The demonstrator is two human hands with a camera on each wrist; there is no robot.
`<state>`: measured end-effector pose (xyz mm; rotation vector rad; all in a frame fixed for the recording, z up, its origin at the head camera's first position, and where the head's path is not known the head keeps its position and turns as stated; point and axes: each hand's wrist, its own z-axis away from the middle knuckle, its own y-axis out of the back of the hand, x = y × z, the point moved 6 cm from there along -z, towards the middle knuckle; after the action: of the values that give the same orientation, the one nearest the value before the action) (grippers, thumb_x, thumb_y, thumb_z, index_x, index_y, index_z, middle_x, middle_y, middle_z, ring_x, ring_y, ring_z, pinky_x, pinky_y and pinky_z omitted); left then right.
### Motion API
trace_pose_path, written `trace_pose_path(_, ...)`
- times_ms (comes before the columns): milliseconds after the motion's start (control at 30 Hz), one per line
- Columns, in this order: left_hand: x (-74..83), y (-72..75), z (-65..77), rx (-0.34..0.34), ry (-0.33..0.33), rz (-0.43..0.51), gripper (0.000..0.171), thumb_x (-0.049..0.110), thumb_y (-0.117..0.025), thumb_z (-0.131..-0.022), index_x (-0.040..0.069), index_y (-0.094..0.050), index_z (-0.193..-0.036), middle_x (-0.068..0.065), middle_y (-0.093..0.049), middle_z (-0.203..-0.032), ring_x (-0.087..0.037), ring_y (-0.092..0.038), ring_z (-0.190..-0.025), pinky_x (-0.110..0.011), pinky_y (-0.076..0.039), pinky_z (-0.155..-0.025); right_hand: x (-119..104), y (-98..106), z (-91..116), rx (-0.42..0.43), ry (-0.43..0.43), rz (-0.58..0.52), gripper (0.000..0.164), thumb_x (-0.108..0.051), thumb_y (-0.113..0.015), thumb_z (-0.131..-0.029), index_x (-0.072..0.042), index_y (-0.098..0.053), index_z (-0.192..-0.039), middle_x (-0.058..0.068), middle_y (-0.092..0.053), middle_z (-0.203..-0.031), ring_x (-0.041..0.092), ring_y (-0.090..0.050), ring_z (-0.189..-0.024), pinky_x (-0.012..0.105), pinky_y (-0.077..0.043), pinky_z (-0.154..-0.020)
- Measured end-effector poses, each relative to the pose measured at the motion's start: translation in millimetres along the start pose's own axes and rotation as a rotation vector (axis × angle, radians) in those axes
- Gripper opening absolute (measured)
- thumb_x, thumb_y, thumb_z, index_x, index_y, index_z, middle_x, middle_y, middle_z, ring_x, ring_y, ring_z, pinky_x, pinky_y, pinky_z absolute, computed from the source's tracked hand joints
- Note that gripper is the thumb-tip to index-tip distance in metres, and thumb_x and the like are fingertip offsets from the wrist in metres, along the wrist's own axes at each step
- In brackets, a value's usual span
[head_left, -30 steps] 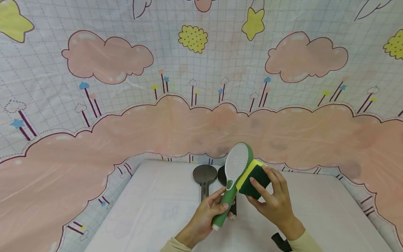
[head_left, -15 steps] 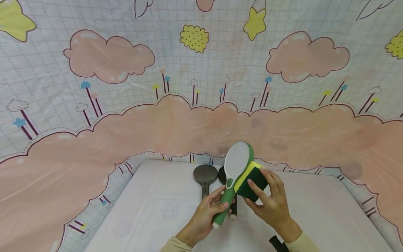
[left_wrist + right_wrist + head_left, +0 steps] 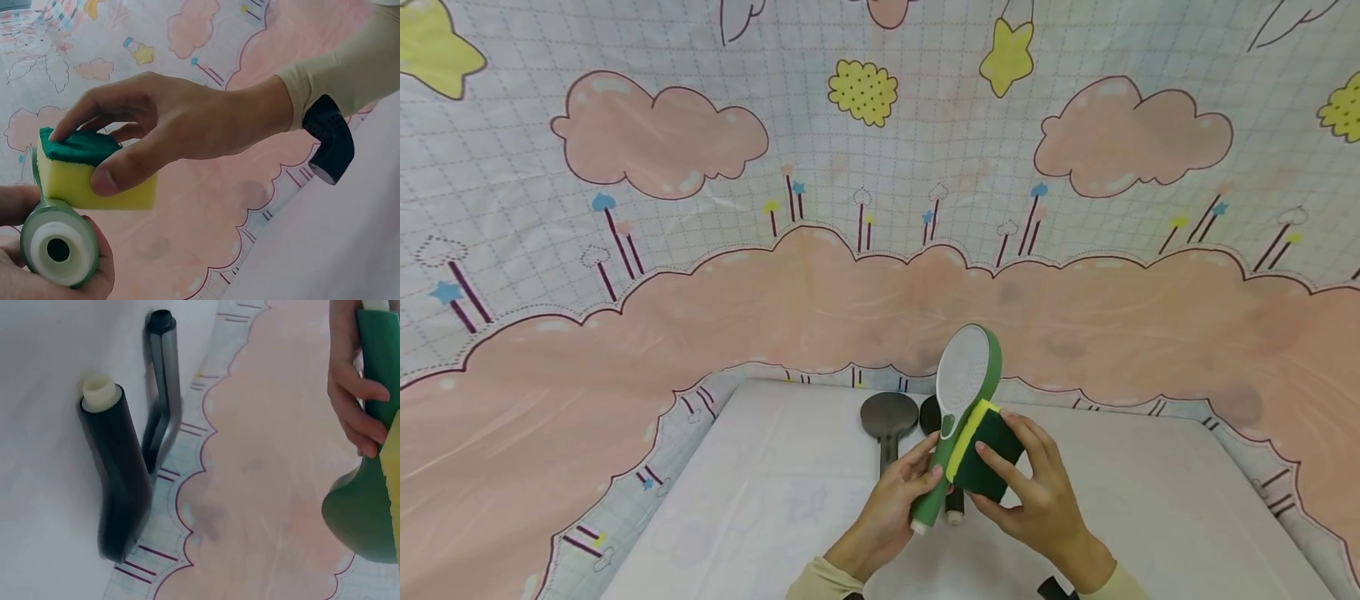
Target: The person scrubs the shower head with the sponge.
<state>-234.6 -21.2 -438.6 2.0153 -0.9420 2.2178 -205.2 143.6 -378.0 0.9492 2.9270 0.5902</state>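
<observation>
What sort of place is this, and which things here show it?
It looks like an indoor tabletop workspace, perhaps staged, rather than a working bathroom. A white table stands before a backdrop printed with clouds and stars, and the green shower head in the left hand is unconnected.

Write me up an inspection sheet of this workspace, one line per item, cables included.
Surface: white tabletop.
Job's things: green shower head with a white face, held tilted; yellow sponge with a dark green scouring side, its yellow side against the shower head.
Clutter: grey shower head and black shower head, lying side by side on the tabletop.
Grippers: left hand holds the green handle; right hand grips the sponge.
Cables: nothing seen.
Surroundings: cloud-and-star patterned backdrop.
</observation>
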Motion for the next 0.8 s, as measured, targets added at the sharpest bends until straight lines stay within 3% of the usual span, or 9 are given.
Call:
trace_pose_path(133, 1.1, -0.8, -3.5, -0.001, -0.007, 0.02, 0.062, 0.019, -0.052, -0.101, 0.011, -0.025, -0.156, -0.016, -0.022, -0.162, -0.02, -0.037, -0.139, -0.02, -0.043, -0.1, -3.3, -2.7, 2.6, -0.043, -0.021, -0.046, 0.051, -0.05, -0.064, -0.09, -0.007, -0.071, -0.116, 0.033, -0.054, -0.13, 0.04, -0.047, -0.123, 0.028, -0.027, -0.12)
trace_pose_path(267, 3.4, -2.7, -6.1, -0.014, -0.022, 0.022, 0.061, 0.02, -0.052, -0.101, 0.013, -0.025, -0.156, -0.013, -0.022, -0.163, -0.021, -0.031, -0.144, -0.019, -0.042, -0.103, -4.5, -4.7, 4.6, -0.083, -0.049, -0.078, 0.053, -0.052, -0.063, -0.09, -0.008, -0.07, -0.119, 0.031, -0.053, -0.133, 0.037, -0.045, -0.128, 0.027, -0.026, -0.12)
trace_pose_path(500, 3.9, -3.3, -9.2, -0.001, -0.033, 0.037, 0.06, 0.017, -0.053, -0.101, 0.013, -0.029, -0.155, -0.014, -0.031, -0.158, -0.018, -0.046, -0.133, -0.024, -0.047, -0.1, -5.9, -5.0, 5.2, -0.131, -0.051, -0.097, 0.053, -0.054, -0.061, -0.091, -0.011, -0.07, -0.119, 0.03, -0.052, -0.136, 0.036, -0.045, -0.129, 0.024, -0.025, -0.12)
trace_pose_path(800, 2.5, -3.9, -8.2, 0.007, -0.026, 0.055, 0.061, 0.015, -0.055, -0.1, 0.011, -0.029, -0.155, -0.016, -0.032, -0.157, -0.016, -0.05, -0.126, -0.021, -0.048, -0.096, 2.1, -1.3, 1.4, -0.109, -0.067, -0.089, 0.053, -0.053, -0.063, -0.09, -0.01, -0.07, -0.119, 0.03, -0.054, -0.134, 0.037, -0.046, -0.127, 0.025, -0.025, -0.119)
